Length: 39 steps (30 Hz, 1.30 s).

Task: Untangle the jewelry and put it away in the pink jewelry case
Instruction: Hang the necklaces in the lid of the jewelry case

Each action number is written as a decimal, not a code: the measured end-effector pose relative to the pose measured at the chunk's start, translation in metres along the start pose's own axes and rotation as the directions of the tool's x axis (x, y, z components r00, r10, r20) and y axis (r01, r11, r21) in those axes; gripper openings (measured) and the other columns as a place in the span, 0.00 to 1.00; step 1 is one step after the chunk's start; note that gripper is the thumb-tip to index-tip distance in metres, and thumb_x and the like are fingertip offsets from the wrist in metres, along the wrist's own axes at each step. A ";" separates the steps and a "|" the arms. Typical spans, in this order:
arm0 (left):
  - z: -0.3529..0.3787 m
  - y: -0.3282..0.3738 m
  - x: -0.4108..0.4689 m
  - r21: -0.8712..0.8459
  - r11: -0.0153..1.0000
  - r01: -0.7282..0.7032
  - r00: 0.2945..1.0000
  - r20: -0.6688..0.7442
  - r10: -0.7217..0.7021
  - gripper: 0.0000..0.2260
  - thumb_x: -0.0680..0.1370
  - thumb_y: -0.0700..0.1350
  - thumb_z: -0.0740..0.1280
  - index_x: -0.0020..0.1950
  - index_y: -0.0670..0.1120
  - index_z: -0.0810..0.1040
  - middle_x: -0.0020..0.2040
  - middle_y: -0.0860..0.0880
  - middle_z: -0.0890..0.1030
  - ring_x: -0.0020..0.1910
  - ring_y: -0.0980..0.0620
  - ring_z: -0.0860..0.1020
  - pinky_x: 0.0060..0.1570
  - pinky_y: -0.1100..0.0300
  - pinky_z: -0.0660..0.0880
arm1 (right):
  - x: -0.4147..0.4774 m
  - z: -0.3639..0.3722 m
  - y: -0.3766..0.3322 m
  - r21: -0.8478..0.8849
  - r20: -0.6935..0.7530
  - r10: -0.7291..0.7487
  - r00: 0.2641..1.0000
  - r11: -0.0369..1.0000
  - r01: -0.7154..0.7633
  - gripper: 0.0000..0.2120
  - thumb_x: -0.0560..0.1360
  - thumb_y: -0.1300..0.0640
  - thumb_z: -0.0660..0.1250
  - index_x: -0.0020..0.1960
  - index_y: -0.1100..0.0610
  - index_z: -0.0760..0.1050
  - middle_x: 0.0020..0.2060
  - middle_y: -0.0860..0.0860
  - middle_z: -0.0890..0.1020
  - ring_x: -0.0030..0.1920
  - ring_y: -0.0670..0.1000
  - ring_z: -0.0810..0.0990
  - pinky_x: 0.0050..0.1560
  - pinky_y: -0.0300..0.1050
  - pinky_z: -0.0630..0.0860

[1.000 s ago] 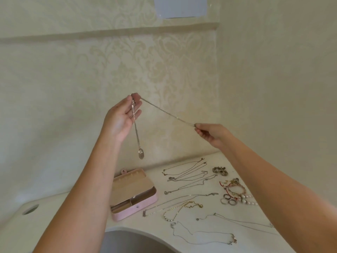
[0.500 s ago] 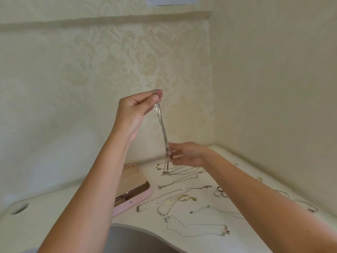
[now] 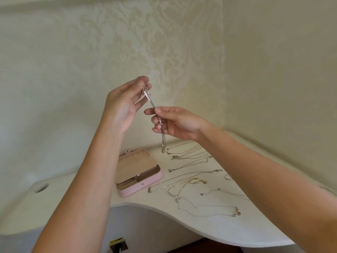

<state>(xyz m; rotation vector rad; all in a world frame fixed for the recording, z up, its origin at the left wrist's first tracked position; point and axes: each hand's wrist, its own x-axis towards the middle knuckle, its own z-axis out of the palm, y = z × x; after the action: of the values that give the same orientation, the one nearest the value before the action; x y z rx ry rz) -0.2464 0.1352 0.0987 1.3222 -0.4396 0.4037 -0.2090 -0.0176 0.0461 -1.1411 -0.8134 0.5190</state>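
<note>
Left hand: raised well above the tabletop, palm turned toward the camera. Thumb and fingertips pinch the upper end of the silver necklace and the lower fingers are loosely spread.
Right hand: just right of and lower than the left hand, close to it but not touching. Thumb and forefinger pinch the same necklace partway down, and the other fingers curl behind the chain.
Silver necklace: held in the air between both hands, its strands gathered together. It runs at a slant from the left fingertips down to the right hand, then hangs straight below it.
Pendant: a small oval at the necklace's lowest point, hanging free above the far part of the tabletop.
Pink jewelry case: on the tabletop below the hands, to the left of the loose jewelry. It is open, with the tan-lined lid tilted back and compartments showing in the base; what lies in them cannot be made out.
Tabletop: white, with a curved near edge and a round hole at the far left.
Silver chains: several laid out separately to the right of the case, toward the far side.
Gold chain: between the far chains and the near ones, right of the case.
Near chain: thin and silver, beside the tabletop's near edge.
Ring: a small band, partly hidden by the right forearm.
Walls: pale damask-patterned wallpaper, meeting in a corner behind the tabletop.
</note>
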 end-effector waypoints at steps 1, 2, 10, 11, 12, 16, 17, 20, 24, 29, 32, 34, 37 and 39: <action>-0.003 0.002 0.000 -0.038 0.999 0.024 1.000 -0.002 -0.024 0.04 0.76 0.42 0.66 0.48 0.44 0.80 0.48 0.52 0.83 0.52 0.53 0.81 0.54 0.57 0.77 | 0.001 0.001 0.002 0.008 0.005 -0.008 1.000 1.000 0.008 0.11 0.82 0.60 0.55 0.56 0.59 0.75 0.34 0.47 0.77 0.34 0.44 0.76 0.50 0.39 0.78; -0.006 0.005 0.000 -0.056 0.997 0.055 0.998 -0.006 -0.056 0.05 0.77 0.44 0.66 0.45 0.46 0.81 0.47 0.52 0.82 0.52 0.53 0.81 0.55 0.56 0.77 | 0.002 0.002 0.003 0.005 0.014 -0.015 1.000 1.000 0.015 0.11 0.82 0.60 0.55 0.56 0.60 0.75 0.34 0.47 0.78 0.34 0.44 0.77 0.51 0.39 0.78; -0.014 0.026 0.003 0.429 0.849 0.310 0.949 -0.085 -0.304 0.11 0.79 0.45 0.63 0.36 0.46 0.74 0.30 0.53 0.77 0.31 0.56 0.74 0.37 0.65 0.75 | 0.005 0.009 0.024 -0.140 0.040 0.039 0.998 0.990 -0.033 0.10 0.80 0.64 0.58 0.55 0.58 0.77 0.37 0.48 0.81 0.41 0.47 0.81 0.50 0.37 0.76; -0.015 0.029 0.003 0.456 0.830 0.320 0.944 -0.080 -0.320 0.11 0.79 0.45 0.63 0.36 0.46 0.74 0.29 0.53 0.77 0.30 0.56 0.75 0.37 0.64 0.75 | 0.005 0.010 0.028 -0.138 0.038 0.044 0.998 0.990 -0.039 0.10 0.80 0.64 0.59 0.55 0.58 0.77 0.37 0.47 0.81 0.42 0.47 0.82 0.51 0.38 0.77; -0.016 0.031 0.002 0.474 0.816 0.331 0.939 -0.080 -0.334 0.11 0.79 0.44 0.62 0.36 0.45 0.74 0.28 0.53 0.77 0.30 0.55 0.75 0.37 0.64 0.75 | 0.005 0.010 0.032 -0.141 0.040 0.048 0.998 0.989 -0.042 0.10 0.79 0.64 0.59 0.55 0.58 0.77 0.38 0.47 0.82 0.42 0.47 0.82 0.53 0.39 0.76; -0.023 0.036 -0.001 0.548 0.767 0.333 0.934 -0.077 -0.350 0.09 0.78 0.44 0.64 0.39 0.45 0.79 0.29 0.54 0.74 0.30 0.56 0.72 0.34 0.66 0.74 | 0.007 0.015 0.037 -0.157 0.061 0.050 0.997 0.987 -0.040 0.09 0.79 0.64 0.60 0.54 0.58 0.77 0.39 0.48 0.82 0.44 0.47 0.82 0.57 0.42 0.74; -0.025 0.036 -0.001 0.567 0.758 0.322 0.935 -0.063 -0.349 0.08 0.78 0.44 0.64 0.41 0.45 0.81 0.29 0.54 0.73 0.30 0.56 0.71 0.33 0.67 0.74 | 0.007 0.016 0.038 -0.157 0.059 0.049 0.997 0.987 -0.039 0.09 0.79 0.63 0.60 0.54 0.58 0.78 0.40 0.48 0.83 0.45 0.47 0.82 0.59 0.43 0.74; -0.028 0.035 -0.004 0.549 0.782 0.295 0.944 -0.044 -0.326 0.07 0.78 0.44 0.65 0.45 0.46 0.83 0.29 0.55 0.72 0.30 0.57 0.71 0.34 0.68 0.72 | 0.010 0.018 0.039 -0.159 0.034 0.021 0.999 0.987 -0.015 0.09 0.79 0.63 0.60 0.55 0.59 0.78 0.40 0.49 0.84 0.46 0.48 0.82 0.65 0.48 0.71; -0.031 0.033 -0.008 0.475 0.844 0.250 0.960 -0.007 -0.280 0.08 0.78 0.43 0.64 0.50 0.46 0.83 0.30 0.55 0.71 0.31 0.58 0.71 0.37 0.67 0.71 | 0.011 0.021 0.038 -0.131 0.012 -0.002 1.000 0.991 0.004 0.10 0.79 0.62 0.61 0.52 0.58 0.81 0.42 0.51 0.85 0.46 0.48 0.83 0.61 0.43 0.75; -0.032 0.033 -0.015 0.425 0.884 0.192 0.970 0.055 -0.237 0.10 0.79 0.42 0.61 0.54 0.48 0.81 0.31 0.55 0.70 0.32 0.58 0.71 0.42 0.65 0.70 | 0.011 0.022 0.039 -0.091 0.011 -0.006 1.000 0.996 0.007 0.10 0.80 0.60 0.60 0.57 0.58 0.78 0.43 0.51 0.84 0.47 0.47 0.83 0.63 0.45 0.74; -0.030 0.033 -0.018 0.339 0.922 0.187 0.973 0.064 -0.221 0.09 0.80 0.41 0.61 0.52 0.47 0.81 0.30 0.55 0.70 0.32 0.58 0.71 0.42 0.64 0.71 | 0.010 0.025 0.039 -0.076 0.014 0.001 1.000 0.997 0.000 0.11 0.80 0.60 0.59 0.57 0.59 0.77 0.43 0.51 0.84 0.46 0.47 0.83 0.60 0.41 0.75; -0.031 0.032 -0.019 0.283 0.942 0.183 0.978 0.048 -0.204 0.08 0.80 0.42 0.61 0.49 0.47 0.80 0.30 0.55 0.71 0.32 0.58 0.72 0.42 0.64 0.72 | 0.009 0.027 0.041 -0.089 0.021 0.015 1.000 0.996 -0.013 0.11 0.80 0.60 0.59 0.57 0.59 0.77 0.44 0.51 0.84 0.46 0.46 0.82 0.59 0.41 0.76; -0.033 0.028 -0.019 0.267 0.948 0.172 0.981 0.036 -0.188 0.08 0.80 0.42 0.61 0.48 0.48 0.80 0.31 0.55 0.73 0.33 0.58 0.73 0.44 0.62 0.72 | 0.008 0.032 0.044 -0.181 0.032 0.016 0.999 0.983 -0.010 0.12 0.80 0.59 0.59 0.60 0.59 0.76 0.50 0.51 0.84 0.51 0.46 0.81 0.64 0.44 0.72; -0.034 0.024 -0.020 0.266 0.949 0.168 0.982 0.034 -0.184 0.09 0.80 0.42 0.61 0.48 0.48 0.80 0.32 0.55 0.73 0.34 0.58 0.73 0.44 0.62 0.71 | 0.007 0.035 0.046 -0.232 0.043 0.014 0.999 0.973 -0.003 0.13 0.81 0.59 0.59 0.62 0.59 0.76 0.54 0.52 0.82 0.56 0.49 0.80 0.67 0.47 0.71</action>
<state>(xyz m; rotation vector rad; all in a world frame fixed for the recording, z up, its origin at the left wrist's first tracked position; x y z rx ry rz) -0.2731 0.1728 0.1022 1.6202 -0.3196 0.2807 -0.2302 0.0244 0.0120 -1.3526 -0.9260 0.4660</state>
